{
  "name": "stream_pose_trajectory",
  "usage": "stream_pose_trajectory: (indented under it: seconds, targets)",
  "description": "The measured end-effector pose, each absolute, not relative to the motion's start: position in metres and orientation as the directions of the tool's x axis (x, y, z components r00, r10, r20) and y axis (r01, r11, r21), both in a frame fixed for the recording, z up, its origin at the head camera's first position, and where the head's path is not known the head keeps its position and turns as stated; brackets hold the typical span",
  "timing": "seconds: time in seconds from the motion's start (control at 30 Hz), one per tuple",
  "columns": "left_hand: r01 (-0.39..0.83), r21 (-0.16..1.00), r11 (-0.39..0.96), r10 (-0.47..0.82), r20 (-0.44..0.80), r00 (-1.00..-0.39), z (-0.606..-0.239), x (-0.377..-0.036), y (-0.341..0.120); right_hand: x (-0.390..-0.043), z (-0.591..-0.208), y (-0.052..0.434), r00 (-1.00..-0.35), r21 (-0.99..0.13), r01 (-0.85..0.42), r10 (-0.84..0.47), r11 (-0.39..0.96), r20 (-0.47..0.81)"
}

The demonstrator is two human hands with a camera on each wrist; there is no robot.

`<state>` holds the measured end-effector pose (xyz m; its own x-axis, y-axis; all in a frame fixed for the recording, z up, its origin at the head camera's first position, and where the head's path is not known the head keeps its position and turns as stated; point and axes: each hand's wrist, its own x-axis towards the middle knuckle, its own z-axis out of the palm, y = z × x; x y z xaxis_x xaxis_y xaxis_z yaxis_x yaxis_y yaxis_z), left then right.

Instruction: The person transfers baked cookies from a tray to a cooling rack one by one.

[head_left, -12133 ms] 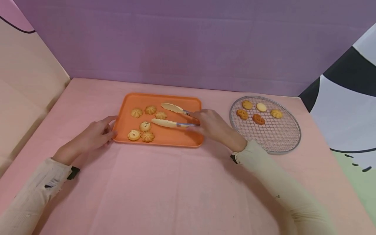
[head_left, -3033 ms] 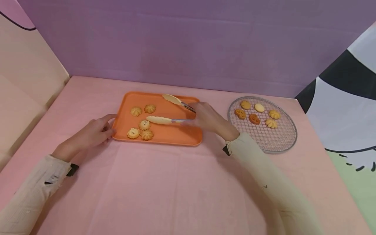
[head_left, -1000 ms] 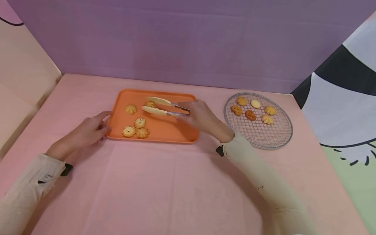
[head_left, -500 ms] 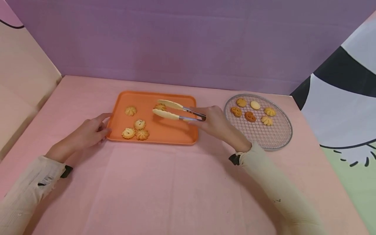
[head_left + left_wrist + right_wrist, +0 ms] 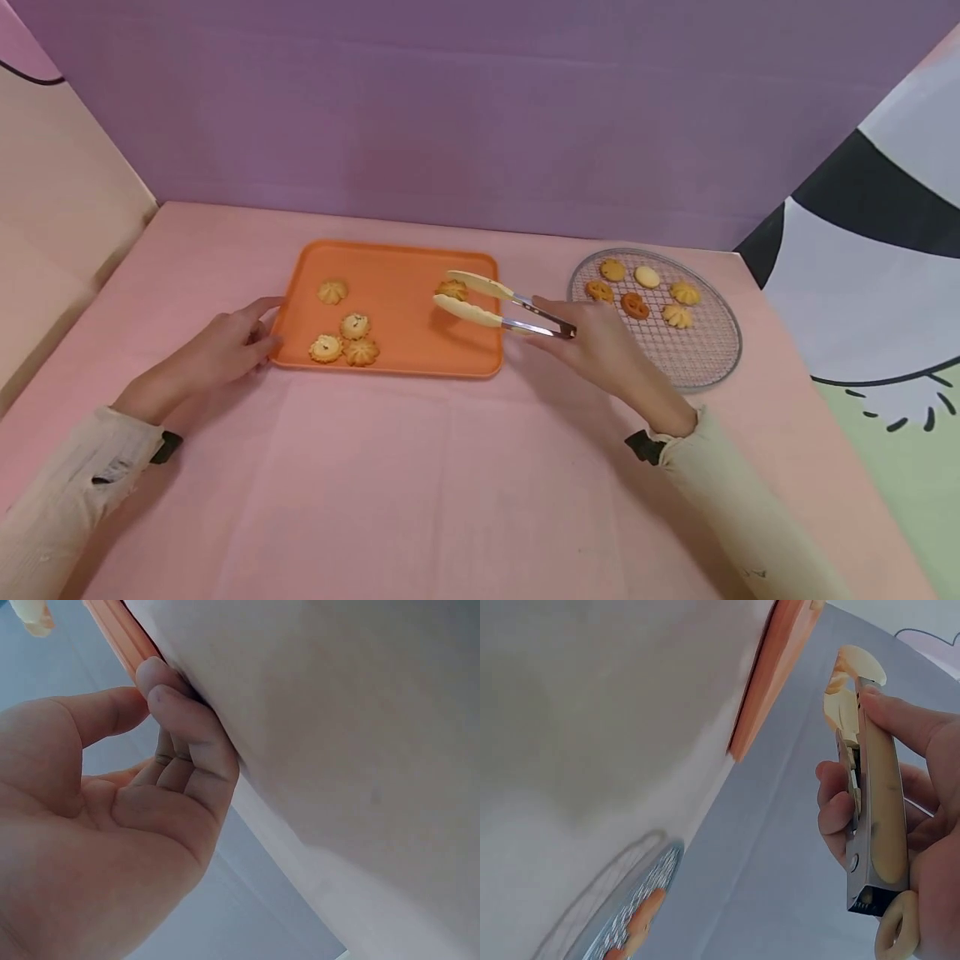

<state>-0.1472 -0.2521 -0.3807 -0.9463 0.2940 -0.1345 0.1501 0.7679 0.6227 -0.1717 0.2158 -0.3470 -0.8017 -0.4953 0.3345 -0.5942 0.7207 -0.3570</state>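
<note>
My right hand [image 5: 600, 350] grips cream-tipped metal tongs [image 5: 495, 305] [image 5: 870, 802], which pinch a flower-shaped cookie [image 5: 452, 290] above the right part of the orange tray [image 5: 405, 275]. Several more cookies [image 5: 345, 333] lie on the tray's left half. My left hand [image 5: 225, 342] rests against the tray's left edge, its fingers [image 5: 180, 727] touching the rim [image 5: 112, 630]. To the right sits a round wire rack [image 5: 697, 358] carrying several cookies [image 5: 645, 292].
A pink cloth [image 5: 420, 483] covers the table. A purple wall [image 5: 480, 108] stands behind it, a beige panel [image 5: 52, 192] on the left, and a black-and-white patterned panel [image 5: 877, 250] on the right.
The tongs closed on a cookie at the back of the tray and have carried it rightward, lifted, toward the tray's right edge. My left hand has stayed at the tray.
</note>
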Motion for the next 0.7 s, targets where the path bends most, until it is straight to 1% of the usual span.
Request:
stream_pose_trajectory:
  seconds: [0.3, 0.5, 0.7]
  targets:
    - [0.148, 0.62, 0.771, 0.29, -0.136, -0.947, -0.379, -0.146, -0.253, -0.152, -0.346, 0.249, -0.827, -0.327, -0.549, -0.443, 0.769, 0.347]
    - [0.135, 0.622, 0.772, 0.287, -0.15, -0.946, -0.381, -0.147, -0.251, -0.137, -0.346, 0.273, -0.817, -0.304, -0.549, -0.423, 0.779, 0.392]
    - [0.151, 0.62, 0.77, 0.295, -0.135, -0.946, -0.381, -0.147, -0.252, -0.123, -0.343, 0.296, -0.839, -0.304, -0.505, -0.377, 0.808, 0.391]
